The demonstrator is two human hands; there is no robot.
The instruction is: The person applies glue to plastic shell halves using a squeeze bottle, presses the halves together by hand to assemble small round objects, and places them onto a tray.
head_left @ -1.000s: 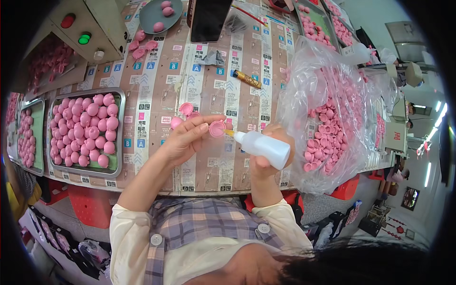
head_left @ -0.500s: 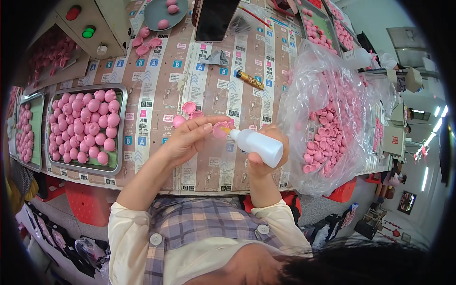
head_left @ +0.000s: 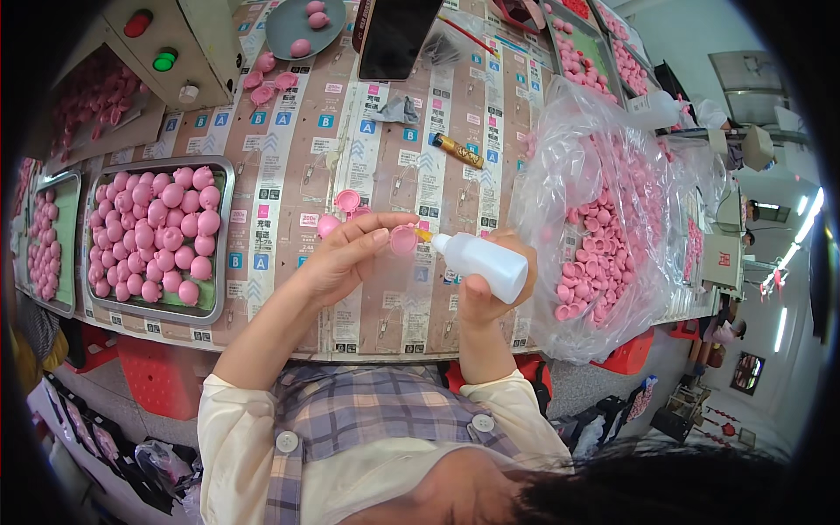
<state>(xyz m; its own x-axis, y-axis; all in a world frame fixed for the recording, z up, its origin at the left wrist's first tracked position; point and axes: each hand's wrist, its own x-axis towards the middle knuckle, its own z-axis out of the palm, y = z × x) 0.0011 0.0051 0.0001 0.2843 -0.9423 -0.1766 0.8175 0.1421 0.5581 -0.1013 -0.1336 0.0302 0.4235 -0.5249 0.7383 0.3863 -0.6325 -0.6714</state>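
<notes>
A small pink cup-shaped shell [head_left: 403, 241] is pinched between the thumb and fingers of the left hand [head_left: 344, 254] over a table [head_left: 293, 289] covered in patterned printed sheeting, while a translucent white squeeze bottle [head_left: 486, 265] is grasped in the right hand [head_left: 478, 302]. The bottle is tilted, its yellow tip [head_left: 423, 235] pointed leftward at the shell's right edge; whether the two are touching cannot be told. Just beyond the left hand, another open pink shell [head_left: 347, 200] and a rounded pink piece [head_left: 328, 226] are set on the sheeting. At left, a metal tray [head_left: 226, 236] is filled with pink balls [head_left: 157, 213]; at right, loose pink shells [head_left: 602, 249] are held in a clear plastic bag [head_left: 549, 188]. Farther back, a gold-and-black tube [head_left: 458, 150], a dark-screened device [head_left: 398, 39] and a grey plate [head_left: 282, 31] bearing pink pieces are seen on the table.
</notes>
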